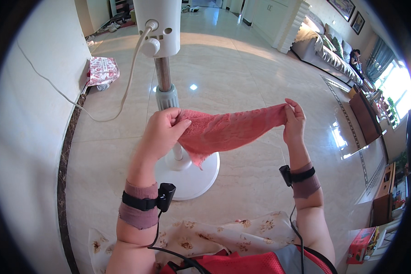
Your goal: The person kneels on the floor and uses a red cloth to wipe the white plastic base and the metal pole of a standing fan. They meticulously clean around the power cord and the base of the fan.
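Observation:
A pinkish-red cloth point(233, 130) is stretched out between my two hands, its lower edge hanging loose. My left hand point(166, 132) pinches its left end between thumb and fingers. Its right end is gripped by my right hand point(294, 118), held a little higher. Behind the cloth stands a white pedestal appliance point(159, 27) with a metal pole point(162, 73), a grey collar point(167, 97) and a round white base point(205, 178). The cloth and my left hand hide part of the pole.
A white cord point(126, 92) runs from the appliance to the left wall point(30, 137). A patterned box point(103, 71) sits by that wall. Flower-patterned fabric point(260, 226) lies across my lap. At the far right are a sofa point(325, 56), a seated person point(356, 61) and a red box point(361, 245).

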The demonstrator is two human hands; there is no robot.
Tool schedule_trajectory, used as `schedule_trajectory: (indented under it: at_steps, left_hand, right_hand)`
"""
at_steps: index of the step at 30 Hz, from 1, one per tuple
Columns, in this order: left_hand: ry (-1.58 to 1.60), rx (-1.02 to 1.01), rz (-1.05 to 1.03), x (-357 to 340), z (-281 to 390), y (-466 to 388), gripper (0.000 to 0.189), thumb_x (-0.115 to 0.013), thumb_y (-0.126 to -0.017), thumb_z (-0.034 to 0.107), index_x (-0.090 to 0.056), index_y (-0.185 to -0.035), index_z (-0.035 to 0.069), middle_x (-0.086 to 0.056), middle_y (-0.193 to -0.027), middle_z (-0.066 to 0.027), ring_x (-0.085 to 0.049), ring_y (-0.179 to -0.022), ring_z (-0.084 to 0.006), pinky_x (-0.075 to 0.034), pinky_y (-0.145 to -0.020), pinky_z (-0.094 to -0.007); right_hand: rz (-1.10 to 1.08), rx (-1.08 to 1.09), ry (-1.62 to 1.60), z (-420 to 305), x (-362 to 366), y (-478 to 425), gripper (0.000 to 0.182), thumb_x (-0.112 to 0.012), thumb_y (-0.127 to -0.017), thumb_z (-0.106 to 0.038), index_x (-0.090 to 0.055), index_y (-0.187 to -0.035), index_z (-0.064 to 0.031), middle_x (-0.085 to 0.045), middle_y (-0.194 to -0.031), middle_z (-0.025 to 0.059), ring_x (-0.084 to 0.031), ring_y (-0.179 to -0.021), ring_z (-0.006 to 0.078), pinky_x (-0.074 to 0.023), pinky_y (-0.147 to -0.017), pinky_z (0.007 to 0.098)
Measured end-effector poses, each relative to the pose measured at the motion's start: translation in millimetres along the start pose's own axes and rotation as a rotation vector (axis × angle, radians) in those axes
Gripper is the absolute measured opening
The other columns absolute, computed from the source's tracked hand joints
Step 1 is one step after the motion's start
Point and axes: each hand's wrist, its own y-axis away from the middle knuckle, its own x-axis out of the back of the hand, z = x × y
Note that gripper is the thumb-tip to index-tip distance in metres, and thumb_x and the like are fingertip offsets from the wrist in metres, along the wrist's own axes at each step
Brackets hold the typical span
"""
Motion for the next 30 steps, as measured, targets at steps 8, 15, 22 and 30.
schedule_trajectory:
  at_steps: [8,15,22,30]
  left_hand:
    - [-0.378,-0.107,0.221,-34,15,7,0.015,-0.063,-0.094,0.006,-0.057,-0.106,-0.001,-0.066,-0.073,-0.0049,-0.059,-0.066,-0.0096,-0.047,-0.065,-0.0267]
    - [-0.263,-0.168,0.177,-35,-3,0,0.017,-0.061,-0.093,0.002,-0.069,-0.107,-0.001,-0.071,-0.079,-0.0149,-0.067,-0.068,-0.0187,-0.051,-0.067,-0.0310]
    - [-0.609,-0.290,0.285,-33,-13,-2,0.027,-0.060,-0.086,-0.003,-0.072,-0.110,0.003,-0.074,-0.092,-0.0168,-0.072,-0.080,-0.0307,-0.056,-0.073,-0.0370]
    - [-0.716,-0.244,0.300,-24,-16,-4,0.012,-0.060,-0.089,0.001,-0.068,-0.098,0.001,-0.071,-0.084,-0.0172,-0.070,-0.078,-0.0332,-0.055,-0.070,-0.0398]
  right_hand:
    - [0.098,-0.163,-0.123,-16,0,0,0.020,-0.058,-0.100,-0.006,-0.065,-0.119,-0.0004,-0.062,-0.080,-0.0027,-0.051,-0.064,0.0040,-0.0377,-0.055,0.0198]
    - [0.055,-0.117,-0.052,-10,20,-3,0.022,-0.058,-0.101,-0.008,-0.064,-0.121,-0.0004,-0.066,-0.088,-0.0003,-0.058,-0.075,0.0074,-0.0473,-0.069,0.0227]
    - [-0.149,-0.129,-0.028,-18,26,-1,0.028,-0.060,-0.098,-0.004,-0.063,-0.126,0.0009,-0.069,-0.099,0.0043,-0.065,-0.085,0.0120,-0.0514,-0.075,0.0265]
    - [-0.286,0.072,0.649,-9,39,-2,0.038,-0.059,-0.088,0.006,-0.061,-0.126,0.0038,-0.069,-0.100,0.0054,-0.066,-0.091,0.0147,-0.0527,-0.084,0.0276]
